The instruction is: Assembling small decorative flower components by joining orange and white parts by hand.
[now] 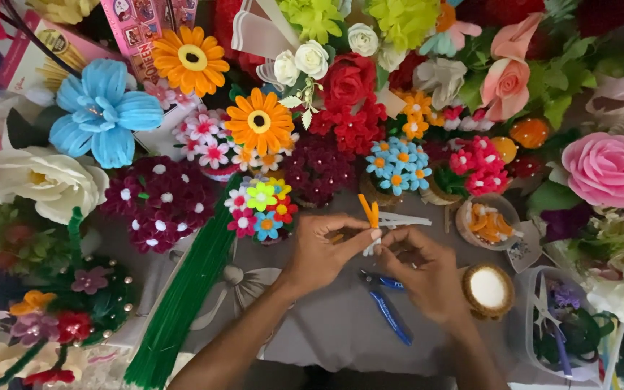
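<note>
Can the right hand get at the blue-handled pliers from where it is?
Probably yes: the blue-handled pliers lie uncovered on the table just beside the right hand, though its fingers currently pinch an orange pipe cleaner.

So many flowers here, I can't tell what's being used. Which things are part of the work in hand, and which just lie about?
In use: left hand and right hand together hold an orange pipe cleaner; white scissors at the fingertips.

Lying about: blue pliers, green pipe cleaner bundle, bowl of orange pieces, finished flowers such as the pink rose.
</note>
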